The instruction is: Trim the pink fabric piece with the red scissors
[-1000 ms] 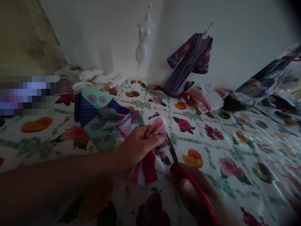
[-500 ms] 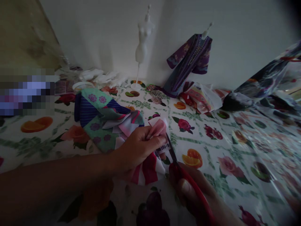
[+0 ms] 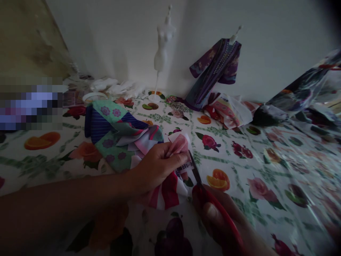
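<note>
The cloth point(image 3: 179, 143) is soft pink with a white edge, bunched into a small fold near the middle of the view, over the patterned tablecloth point(image 3: 218, 160). Just below the fold shows a white patch with dark printed lettering (only partly readable), and lower still hangs a red-and-white striped part point(image 3: 169, 192); whether it is all one piece I cannot tell.

Behind and to the left, close to the forearm, lies a heap of fabric: green cloth with purple flowers point(image 3: 108, 156), a navy striped piece point(image 3: 102, 131) and loose grey-and-pink scraps point(image 3: 145, 140). Farther back stand a bare white dress form point(image 3: 160, 53) and a purple robe point(image 3: 217, 69) on a stand, with a clear plastic bag point(image 3: 234, 112) beside the robe's hem. Nothing stands between the hands and the cloth.

The left hand point(image 3: 156, 166) grasps the cloth — thumb pressed on top, fingers curled behind it and partly hidden. The right hand point(image 3: 214, 217) is closed around the red handles of the scissors point(image 3: 205, 192), thumb along the near side. Their dark blades look nearly together, tip right beside the cloth's edge — whether they touch it I cannot tell.
</note>
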Tool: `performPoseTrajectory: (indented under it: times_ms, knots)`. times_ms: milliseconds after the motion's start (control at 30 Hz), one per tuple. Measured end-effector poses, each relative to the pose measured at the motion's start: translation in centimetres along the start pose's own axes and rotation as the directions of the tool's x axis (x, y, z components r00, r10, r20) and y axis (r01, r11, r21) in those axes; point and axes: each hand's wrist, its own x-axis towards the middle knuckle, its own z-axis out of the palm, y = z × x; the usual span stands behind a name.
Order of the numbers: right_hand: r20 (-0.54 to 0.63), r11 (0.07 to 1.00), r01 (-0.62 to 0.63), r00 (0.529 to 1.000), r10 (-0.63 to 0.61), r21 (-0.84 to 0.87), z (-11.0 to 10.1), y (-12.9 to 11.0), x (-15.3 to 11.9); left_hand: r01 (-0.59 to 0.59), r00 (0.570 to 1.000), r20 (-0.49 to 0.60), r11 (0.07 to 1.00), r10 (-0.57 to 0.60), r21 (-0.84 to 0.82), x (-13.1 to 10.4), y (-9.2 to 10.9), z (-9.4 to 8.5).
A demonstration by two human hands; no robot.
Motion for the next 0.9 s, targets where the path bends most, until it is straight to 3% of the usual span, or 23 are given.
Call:
performPoseTrajectory:
  times_ms: [67,900]
  knots:
    - [0.043,1.000,-0.005,0.999,0.004,0.015,-0.11,0.04,0.03,-0.001,1.000,-0.003,1.000,0.001,0.005,-0.04,-0.02,0.06]
    - [0.022,0.999,0.015,1.000,-0.015,0.032,-0.29,0.93,-0.01,0.017,0.999,-0.036,0.997,-0.020,-0.078,-0.08,-0.04,0.45]
